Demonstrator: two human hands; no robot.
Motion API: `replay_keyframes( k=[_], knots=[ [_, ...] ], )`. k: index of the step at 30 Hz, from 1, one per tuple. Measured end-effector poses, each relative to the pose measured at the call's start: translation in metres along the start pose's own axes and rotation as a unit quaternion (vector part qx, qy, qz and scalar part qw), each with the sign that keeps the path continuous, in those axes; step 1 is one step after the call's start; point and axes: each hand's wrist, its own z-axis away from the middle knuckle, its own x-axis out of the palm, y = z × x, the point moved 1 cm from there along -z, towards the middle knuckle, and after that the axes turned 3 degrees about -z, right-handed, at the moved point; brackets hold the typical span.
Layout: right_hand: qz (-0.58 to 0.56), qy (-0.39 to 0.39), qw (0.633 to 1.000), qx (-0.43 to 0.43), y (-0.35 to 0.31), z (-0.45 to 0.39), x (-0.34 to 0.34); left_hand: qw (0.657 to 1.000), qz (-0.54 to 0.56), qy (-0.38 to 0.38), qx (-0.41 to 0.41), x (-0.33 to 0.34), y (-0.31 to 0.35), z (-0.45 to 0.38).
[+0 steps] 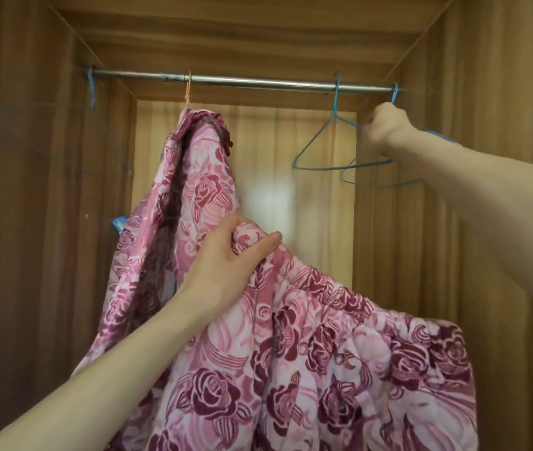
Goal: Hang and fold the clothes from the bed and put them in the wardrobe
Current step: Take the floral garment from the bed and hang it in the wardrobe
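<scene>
Nearest me, my left hand (226,255) grips the waistband of the rose-print trousers (340,369) below the wardrobe rail (242,80). Left of centre, a matching garment (193,177) hangs on an orange hanger (188,89). At right, my right hand (387,128) is closed around a blue wire hanger (379,180) hooked on the rail.

Warm even light; back-panel glare; edges bowed.

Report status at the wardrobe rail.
Left hand grips rose-print trousers by waistband. Right hand on blue hanger. Matching top hung. Nothing blocking.
</scene>
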Motion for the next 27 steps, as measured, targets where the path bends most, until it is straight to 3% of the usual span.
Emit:
replay_keyframes(
  k=[6, 12, 15, 19, 23, 27],
  knots=[
    [-0.193, 0.046, 0.98, 0.007, 0.013, 0.022, 0.021, 1.0, 0.012, -0.005, -0.006, -0.007, -0.019, -0.004],
    [-0.443, -0.038, 0.894, 0.059, 0.038, 0.096, 0.062, 0.999, 0.031, -0.007, 0.013, -0.009, -0.033, -0.008],
    [-0.471, -0.122, 0.872, 0.059, 0.052, 0.136, 0.079, 0.999, 0.038, -0.012, 0.024, -0.007, -0.036, -0.008],
    [-0.408, -0.231, 0.883, 0.04, 0.038, 0.154, 0.088, 0.998, 0.049, -0.023, 0.043, -0.006, -0.037, -0.008],
    [-0.458, -0.173, 0.871, 0.036, 0.028, 0.17, 0.097, 0.997, 0.056, -0.024, 0.054, -0.015, -0.042, -0.003],
    [-0.481, -0.183, 0.857, 0.023, 0.028, 0.181, 0.079, 0.997, 0.055, -0.026, 0.055, -0.02, -0.045, 0.007]
  ],
)
